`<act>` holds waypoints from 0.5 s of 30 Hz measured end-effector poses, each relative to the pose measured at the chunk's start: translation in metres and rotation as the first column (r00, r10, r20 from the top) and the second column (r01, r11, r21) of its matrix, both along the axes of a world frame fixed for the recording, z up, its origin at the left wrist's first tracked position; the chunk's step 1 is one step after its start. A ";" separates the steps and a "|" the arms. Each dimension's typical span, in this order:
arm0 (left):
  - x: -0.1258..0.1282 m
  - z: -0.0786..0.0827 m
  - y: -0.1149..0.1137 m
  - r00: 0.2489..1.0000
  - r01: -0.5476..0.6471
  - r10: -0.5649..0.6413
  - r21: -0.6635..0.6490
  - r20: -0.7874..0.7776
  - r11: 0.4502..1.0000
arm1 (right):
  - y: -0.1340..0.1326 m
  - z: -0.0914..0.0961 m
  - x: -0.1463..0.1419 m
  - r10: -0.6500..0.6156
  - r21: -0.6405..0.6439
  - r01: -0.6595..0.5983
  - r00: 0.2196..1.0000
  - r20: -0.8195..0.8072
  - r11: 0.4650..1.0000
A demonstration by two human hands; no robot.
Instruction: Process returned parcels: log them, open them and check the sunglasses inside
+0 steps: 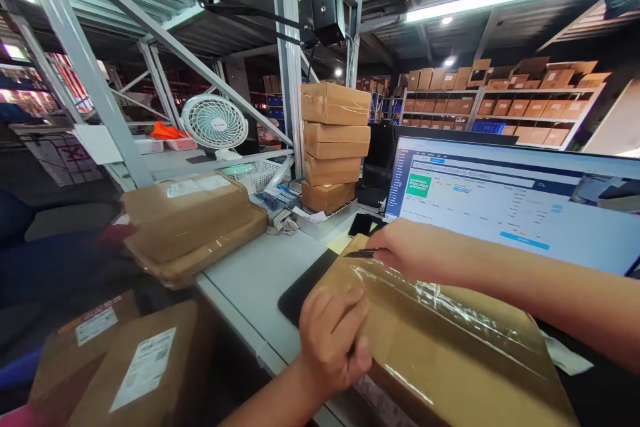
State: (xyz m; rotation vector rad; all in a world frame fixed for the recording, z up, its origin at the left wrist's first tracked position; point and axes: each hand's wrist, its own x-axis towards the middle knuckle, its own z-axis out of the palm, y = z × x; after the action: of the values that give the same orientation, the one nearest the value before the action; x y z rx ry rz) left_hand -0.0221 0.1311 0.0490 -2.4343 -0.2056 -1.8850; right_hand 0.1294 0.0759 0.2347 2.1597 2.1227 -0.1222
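A brown cardboard box (450, 353) sealed with clear tape lies on the white desk (255, 280) in front of me. My left hand (333, 340) rests on its near left corner with the fingers curled and pressed against the cardboard. My right hand (413, 250) reaches across the box's far edge and pinches a thin dark blade-like tool (361, 253) at the end of the tape strip. A black mat (303, 290) shows under the box's left side.
A monitor (515, 203) stands behind the box. A stack of several taped boxes (334, 147) sits on a scale at the back. Two flat parcels (193, 223) lie at the desk's left. Labelled boxes (130, 367) sit lower left. A small fan (214, 123) and shelving stand beyond.
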 end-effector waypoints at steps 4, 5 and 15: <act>0.001 0.003 0.000 1.000 0.010 -0.010 -0.013 0.012 1.000 | 0.018 -0.002 -0.014 0.044 -0.091 -0.029 0.985 0.169 0.995; 0.000 0.003 0.000 1.000 0.017 -0.016 -0.015 0.008 1.000 | 0.017 0.000 -0.017 0.054 -0.098 -0.036 0.980 0.192 0.995; -0.008 0.002 0.005 0.997 0.025 -0.027 -0.032 -0.073 0.999 | -0.038 0.010 -0.010 -0.244 -0.019 0.244 0.970 0.002 0.969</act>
State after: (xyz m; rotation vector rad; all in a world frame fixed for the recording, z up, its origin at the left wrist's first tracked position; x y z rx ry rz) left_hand -0.0299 0.1366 0.0509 -2.5336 -0.2017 -1.8116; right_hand 0.1195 0.0378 0.2447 2.4006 1.8375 -0.1626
